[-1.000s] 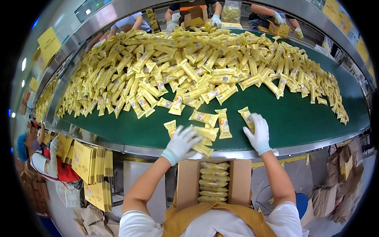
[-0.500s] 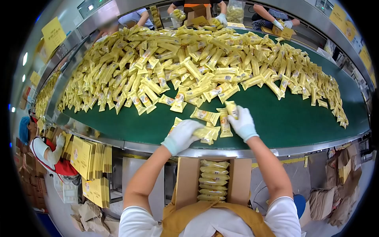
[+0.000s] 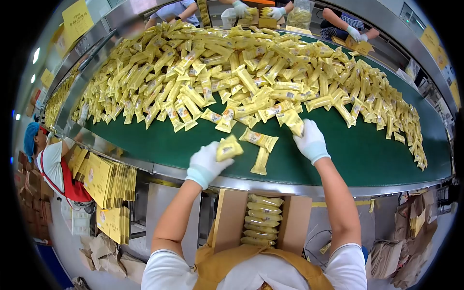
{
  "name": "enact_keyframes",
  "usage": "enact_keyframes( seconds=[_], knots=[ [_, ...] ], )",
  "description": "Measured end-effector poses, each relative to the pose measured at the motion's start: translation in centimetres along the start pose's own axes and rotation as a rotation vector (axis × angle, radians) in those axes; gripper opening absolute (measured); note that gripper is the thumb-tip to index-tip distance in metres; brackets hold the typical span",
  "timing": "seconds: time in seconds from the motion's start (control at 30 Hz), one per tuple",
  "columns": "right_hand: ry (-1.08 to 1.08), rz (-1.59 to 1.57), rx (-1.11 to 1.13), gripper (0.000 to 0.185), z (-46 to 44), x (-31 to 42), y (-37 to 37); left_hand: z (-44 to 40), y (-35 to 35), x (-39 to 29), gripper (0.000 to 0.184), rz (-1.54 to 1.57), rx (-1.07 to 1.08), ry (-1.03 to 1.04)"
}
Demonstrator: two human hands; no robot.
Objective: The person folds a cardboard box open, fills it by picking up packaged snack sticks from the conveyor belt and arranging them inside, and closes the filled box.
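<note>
My left hand (image 3: 209, 163), in a white glove, is closed on yellow wrapped snack bars (image 3: 229, 148) over the near side of the green belt (image 3: 309, 159); how many it grips I cannot tell. Farther right, my right hand (image 3: 311, 141), also gloved, is closed on a yellow wrapped bar (image 3: 292, 122) at the front of the heap. Between my hands one loose bar (image 3: 259, 139) lies across the end of another bar (image 3: 260, 161). Below the belt edge, an open cardboard box (image 3: 227, 217) in front of me holds a row of several bars (image 3: 263, 217).
A large heap of wrapped bars (image 3: 159, 72) covers the belt's far side. The metal rim (image 3: 169, 170) runs along its near edge. Stacked yellow cartons (image 3: 108, 183) stand at left, beside a person in a red apron (image 3: 72, 181). Other people's gloved hands (image 3: 355, 34) work across the belt.
My left hand has moved slightly left and lifted, turning its bars upward. My right hand has moved right and up toward the heap with its bar. The view has shifted a little.
</note>
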State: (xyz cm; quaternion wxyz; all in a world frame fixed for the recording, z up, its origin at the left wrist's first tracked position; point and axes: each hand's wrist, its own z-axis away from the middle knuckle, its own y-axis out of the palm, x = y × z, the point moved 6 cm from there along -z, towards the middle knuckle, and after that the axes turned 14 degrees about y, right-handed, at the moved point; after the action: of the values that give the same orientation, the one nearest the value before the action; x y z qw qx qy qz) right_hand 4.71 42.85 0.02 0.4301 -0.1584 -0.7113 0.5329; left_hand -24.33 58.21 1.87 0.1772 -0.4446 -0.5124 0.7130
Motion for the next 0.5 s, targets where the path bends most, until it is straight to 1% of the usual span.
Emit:
enact_keyframes(
  seconds=[0.07,0.1,0.13,0.2,0.23,0.27,0.3,0.4,0.5],
  knots=[
    [-0.117,-0.064,0.040,0.036,0.0,4.5,-0.4,-0.5,0.4,1.6,0.054,-0.095,-0.010,-0.144],
    [-0.155,-0.013,0.106,0.037,0.1,6.7,0.4,-0.8,0.8,2.5,0.053,-0.145,-0.017,-0.217],
    [-0.192,0.039,0.174,0.038,0.2,8.8,1.3,-1.5,1.7,3.2,0.054,-0.160,0.004,-0.232],
    [-0.220,0.246,0.310,0.032,0.6,12.0,3.5,-2.7,3.5,4.1,0.057,-0.188,0.055,-0.264],
    [-0.182,0.283,0.344,0.027,0.4,12.4,5.2,-3.2,3.3,3.6,0.056,-0.206,0.153,-0.293],
    [-0.142,0.319,0.378,0.022,0.1,12.3,7.2,-3.6,3.3,3.5,0.056,-0.218,0.171,-0.267],
    [-0.154,0.352,0.304,0.015,0.2,12.6,7.6,-3.8,3.4,3.5,0.056,-0.229,0.191,-0.244],
    [-0.194,0.429,0.315,0.015,-0.1,12.5,8.5,-4.1,2.9,4.0,0.058,-0.217,0.254,-0.199],
    [-0.207,0.384,0.358,0.021,0.5,11.9,7.5,-4.3,2.5,4.3,0.062,-0.177,0.314,-0.188]
  ],
)
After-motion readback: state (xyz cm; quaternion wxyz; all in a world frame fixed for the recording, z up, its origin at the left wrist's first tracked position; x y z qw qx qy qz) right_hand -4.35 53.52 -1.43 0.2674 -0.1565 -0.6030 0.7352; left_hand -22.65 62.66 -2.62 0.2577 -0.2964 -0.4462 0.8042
